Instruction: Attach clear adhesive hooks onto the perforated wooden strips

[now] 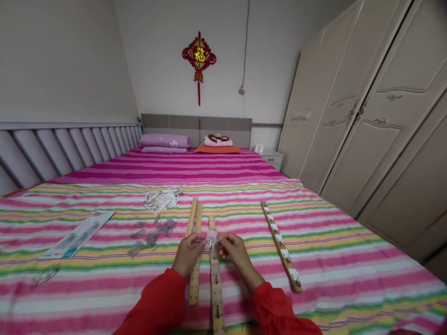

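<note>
My left hand (188,253) is closed in a pinch on the left edge of a clear adhesive hook (211,236), a small see-through plastic piece. From the other side, the pinched fingers of my right hand (236,252) are at its right edge. The piece is over the far part of a narrow wooden strip (217,298), which bears several small metal hooks along its length. Just left of it lie two more wooden strips with rows of holes, the nearer strip (194,284) partly behind my left hand.
Loose clear hooks (152,237) lie in a heap on the striped bedsheet (115,298). Around them are plastic packets (162,200), a hook card (78,235) and a thin wire-like loop (45,274). A wooden strip with white hooks (281,244) lies to the right.
</note>
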`<state>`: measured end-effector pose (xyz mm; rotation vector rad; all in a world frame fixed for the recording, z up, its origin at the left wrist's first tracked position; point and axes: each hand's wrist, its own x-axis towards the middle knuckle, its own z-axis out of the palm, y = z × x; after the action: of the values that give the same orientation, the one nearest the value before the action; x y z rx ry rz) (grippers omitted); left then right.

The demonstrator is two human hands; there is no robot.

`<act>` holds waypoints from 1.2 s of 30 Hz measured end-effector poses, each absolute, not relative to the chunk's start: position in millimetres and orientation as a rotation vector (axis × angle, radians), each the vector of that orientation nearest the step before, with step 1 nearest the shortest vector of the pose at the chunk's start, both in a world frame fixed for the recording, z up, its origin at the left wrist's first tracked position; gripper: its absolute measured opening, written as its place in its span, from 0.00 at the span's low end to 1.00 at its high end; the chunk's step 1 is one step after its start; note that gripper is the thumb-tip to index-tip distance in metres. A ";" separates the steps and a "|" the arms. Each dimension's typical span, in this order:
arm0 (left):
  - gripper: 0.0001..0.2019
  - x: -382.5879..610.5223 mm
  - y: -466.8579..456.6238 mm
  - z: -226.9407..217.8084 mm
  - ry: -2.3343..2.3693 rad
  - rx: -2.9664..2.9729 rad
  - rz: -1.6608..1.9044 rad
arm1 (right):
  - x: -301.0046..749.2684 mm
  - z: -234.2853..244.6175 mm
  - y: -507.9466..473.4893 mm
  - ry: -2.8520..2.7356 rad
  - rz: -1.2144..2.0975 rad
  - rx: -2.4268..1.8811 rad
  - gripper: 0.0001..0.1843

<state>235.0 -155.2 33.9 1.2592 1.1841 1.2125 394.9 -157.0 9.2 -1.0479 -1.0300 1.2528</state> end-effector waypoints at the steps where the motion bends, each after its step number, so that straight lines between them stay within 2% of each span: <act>1: 0.16 238.3 -148.0 30.8 1.187 1.224 1.227 | 393.3 6.0 -152.7 -1.022 1.265 -1.043 0.22; 8: 0.13 257.5 -95.3 7.1 1.243 1.132 1.293 | 386.9 -4.8 -108.5 -0.913 1.200 -1.040 0.16; 17: 0.05 263.7 -52.3 -11.8 1.467 1.447 1.130 | 387.9 -27.8 -62.2 -0.897 1.122 -1.077 0.11; 36: 0.05 268.9 -39.4 -20.2 1.744 1.792 0.882 | 384.8 -56.2 -42.9 -0.912 0.984 -1.166 0.05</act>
<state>268.9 -39.4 -20.2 1.7921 1.7441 0.8821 384.8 -42.9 -56.2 -1.1659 -0.9117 0.9839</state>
